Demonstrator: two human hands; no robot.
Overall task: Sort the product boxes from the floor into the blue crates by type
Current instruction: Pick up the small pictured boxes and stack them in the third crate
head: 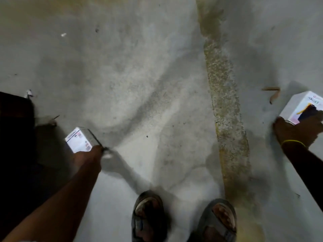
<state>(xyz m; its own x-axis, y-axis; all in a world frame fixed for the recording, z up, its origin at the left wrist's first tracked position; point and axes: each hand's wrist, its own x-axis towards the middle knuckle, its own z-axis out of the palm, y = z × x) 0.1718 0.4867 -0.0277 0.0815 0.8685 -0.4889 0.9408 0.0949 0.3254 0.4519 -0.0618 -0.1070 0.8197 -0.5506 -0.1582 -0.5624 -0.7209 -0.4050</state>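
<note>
A: From the head view, where are the boxes?

B: One in each hand. The left hand (87,156) grips the near end of a small white box (78,142) low over the left side of the floor (139,67). The picture is blurred there, so I can't tell whether it is lifted or resting. The right hand (295,131) has its fingers curled over the top of a printed box (297,105) at the floor's right edge, with the thumb at the near corner.

A: How would you expect them to handle?

B: I'd judge them to be light, stiff cardboard with smooth faces, easy to carry one-handed. The corners would dent under a hard squeeze, so pinching across two opposite sides, near the middle, seems safest.

A: What else is around?

B: A yellow band (292,142) sits on the right wrist. Two sandals (148,215) stand at the near edge. A rough yellowish strip (225,110) runs up the floor between the hands. There are brown scraps (272,93) just beyond the printed box and a white fleck (63,34) far left.

A: Is anything in the way?

B: A dark shape (14,119) is close beside the white box at the left edge, but I can't make out what it is. No blue crates show here, so which box goes where is open.
</note>
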